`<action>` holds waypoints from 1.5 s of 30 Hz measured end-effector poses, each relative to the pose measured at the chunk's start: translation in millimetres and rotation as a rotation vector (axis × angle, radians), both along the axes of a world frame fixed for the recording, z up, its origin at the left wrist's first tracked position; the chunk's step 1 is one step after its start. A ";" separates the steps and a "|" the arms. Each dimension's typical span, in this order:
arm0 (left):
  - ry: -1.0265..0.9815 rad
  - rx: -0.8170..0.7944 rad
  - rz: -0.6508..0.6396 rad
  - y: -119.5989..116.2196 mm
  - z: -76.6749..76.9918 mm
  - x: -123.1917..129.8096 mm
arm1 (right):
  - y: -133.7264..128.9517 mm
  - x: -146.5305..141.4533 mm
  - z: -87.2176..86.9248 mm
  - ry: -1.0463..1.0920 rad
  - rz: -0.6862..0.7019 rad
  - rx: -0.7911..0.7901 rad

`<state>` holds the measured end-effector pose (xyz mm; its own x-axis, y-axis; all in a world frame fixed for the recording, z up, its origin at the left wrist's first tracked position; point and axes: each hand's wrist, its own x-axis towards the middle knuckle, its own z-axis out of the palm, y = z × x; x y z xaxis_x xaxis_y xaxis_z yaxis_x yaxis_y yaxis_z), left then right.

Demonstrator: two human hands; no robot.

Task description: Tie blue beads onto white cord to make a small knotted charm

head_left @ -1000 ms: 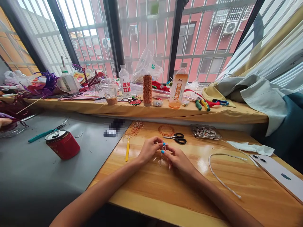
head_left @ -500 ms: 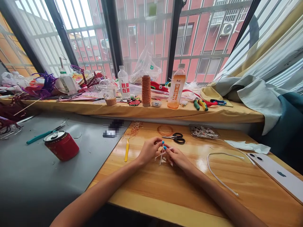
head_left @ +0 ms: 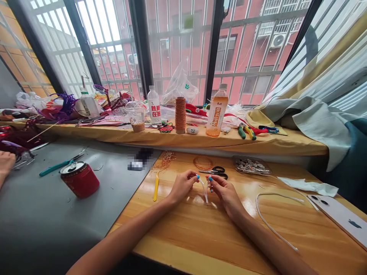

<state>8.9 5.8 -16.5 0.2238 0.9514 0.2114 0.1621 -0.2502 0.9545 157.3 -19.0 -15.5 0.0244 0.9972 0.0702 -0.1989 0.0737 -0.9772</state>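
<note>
Between my hands, just above the wooden table [head_left: 183, 233], a white cord [head_left: 205, 194] hangs with its ends pointing down. My left hand [head_left: 185, 185] pinches one part of it between thumb and fingertips. My right hand [head_left: 225, 191] pinches another part a short way to the right. Black-handled scissors [head_left: 220, 172] lie right behind the right hand, next to a coil of copper-coloured wire [head_left: 203, 162]. Yellow tweezers [head_left: 156, 186] rest left of my left hand. Another length of white cord [head_left: 268, 219] curves across the table on the right.
A clear tray of small round pieces [head_left: 252, 165], a white tissue [head_left: 311, 186] and a phone [head_left: 341, 219] sit at the right. On the grey table stand a red can [head_left: 80, 180] and teal pliers [head_left: 57, 167]. Another person's hand [head_left: 6, 162] shows far left. Bottles [head_left: 217, 114] line the sill.
My hands have moved apart, with the white cord now stretching between them. Another person's hand has appeared at the left edge. The whole view has shifted slightly.
</note>
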 end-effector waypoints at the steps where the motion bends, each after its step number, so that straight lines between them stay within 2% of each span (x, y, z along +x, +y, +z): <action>1: 0.011 0.010 -0.006 -0.3 -0.7 0.5 | 0.4 -0.3 -0.5 -0.033 0.010 0.013; 7: -0.008 0.051 -0.073 -2.5 -4.8 4.3 | -4.1 -4.4 -1.9 -0.251 0.033 0.072; 11: -0.067 0.041 -0.096 -3.2 -6.2 4.8 | -7.7 -6.1 -1.5 -0.281 -0.013 0.158; 14: -0.052 0.050 -0.083 -3.4 -6.9 4.8 | -7.6 -5.2 -3.2 -0.321 -0.053 0.142; 21: 0.017 0.094 -0.067 -5.5 -4.3 4.5 | -7.6 -4.2 -3.9 -0.421 -0.006 0.136; 24: 0.064 0.133 -0.067 -6.7 -1.9 4.1 | -10.5 -5.2 -0.5 -0.529 -0.019 0.154; 26: 0.091 0.156 -0.067 -7.4 -0.7 3.9 | -13.1 -6.2 1.5 -0.669 -0.039 0.228; 29: 0.099 0.152 -0.053 -8.2 0.0 3.8 | -16.6 -8.4 2.6 -1.003 -0.050 0.366; 34: 0.075 0.096 -0.049 -9.8 0.2 4.3 | -18.3 -10.3 -1.5 -1.464 -0.151 0.468; 39: -0.007 0.008 -0.057 -9.7 1.6 6.0 | -17.8 -9.2 -4.7 -1.656 -0.242 0.626; 45: -0.201 -0.206 -0.065 -5.6 -1.0 6.5 | -14.9 -7.0 -1.9 -1.783 -0.231 0.887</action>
<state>15.4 0.2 -17.5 0.2587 0.9640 0.0613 -0.0458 -0.0511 0.9976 150.3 -33.9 -17.4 -0.5183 0.6671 0.5352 0.8542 0.4340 0.2862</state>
